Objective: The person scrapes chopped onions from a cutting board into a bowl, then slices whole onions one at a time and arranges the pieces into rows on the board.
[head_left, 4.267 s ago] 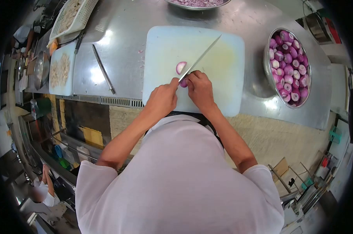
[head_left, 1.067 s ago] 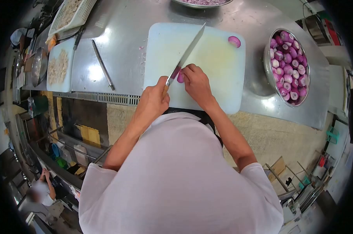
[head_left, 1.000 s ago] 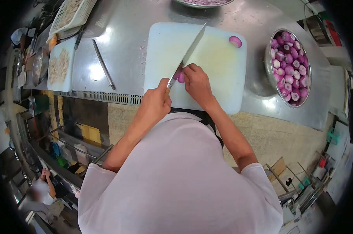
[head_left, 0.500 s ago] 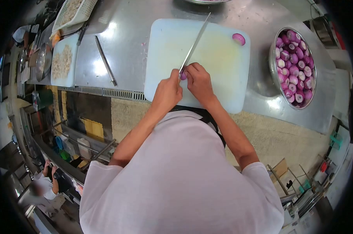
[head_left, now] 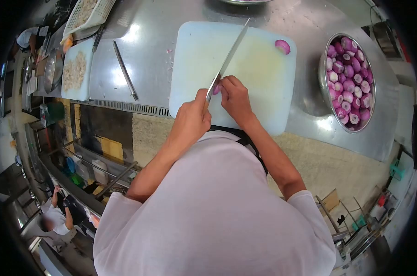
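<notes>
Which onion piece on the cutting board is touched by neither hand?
The onion half near the far right corner of the board, lying alone. The other piece is held by the right hand beside the knife in the left hand.

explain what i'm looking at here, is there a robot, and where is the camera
There is no robot here, only a person working with bare hands. Every picture comes from one camera worn on that person's head, looking down, so the white shirt fills the bottom. The left hand grips a long knife. The right hand steadies a small purple onion piece against the blade on a white cutting board. Another onion half lies at the board's far right corner. To the right, a steel bowl holds many peeled onions. To the left lie a metal rod and a smaller board.
</notes>
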Demonstrator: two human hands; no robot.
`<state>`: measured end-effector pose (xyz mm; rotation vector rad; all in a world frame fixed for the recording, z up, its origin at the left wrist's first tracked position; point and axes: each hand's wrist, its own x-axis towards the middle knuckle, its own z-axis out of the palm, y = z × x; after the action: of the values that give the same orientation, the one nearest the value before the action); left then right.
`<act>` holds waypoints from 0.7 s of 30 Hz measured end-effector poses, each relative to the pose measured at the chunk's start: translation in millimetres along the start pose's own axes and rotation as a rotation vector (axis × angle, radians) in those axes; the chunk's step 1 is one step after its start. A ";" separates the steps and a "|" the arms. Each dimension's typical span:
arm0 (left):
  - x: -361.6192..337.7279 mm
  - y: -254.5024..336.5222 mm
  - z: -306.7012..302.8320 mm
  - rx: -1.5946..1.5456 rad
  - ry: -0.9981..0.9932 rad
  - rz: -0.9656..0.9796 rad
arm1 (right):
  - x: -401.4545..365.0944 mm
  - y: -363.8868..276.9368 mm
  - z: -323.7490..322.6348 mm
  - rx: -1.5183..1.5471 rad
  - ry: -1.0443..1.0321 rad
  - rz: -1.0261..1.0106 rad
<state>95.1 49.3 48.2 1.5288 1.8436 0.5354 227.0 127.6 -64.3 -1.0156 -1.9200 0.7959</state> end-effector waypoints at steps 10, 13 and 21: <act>23.5 -10.0 12.8 0.032 0.051 0.058 | -2.6 3.2 -4.1 0.002 -0.001 -0.009; 6.2 -9.4 -8.6 0.017 0.062 0.025 | -2.3 -3.3 0.0 0.049 0.025 0.140; 19.7 -70.7 -9.5 0.083 0.164 -0.104 | 36.6 20.3 -9.6 -0.224 0.031 0.136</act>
<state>37.8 53.3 1.6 1.4695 2.0819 0.5560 229.7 170.5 -62.8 -1.2977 -1.9611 0.6454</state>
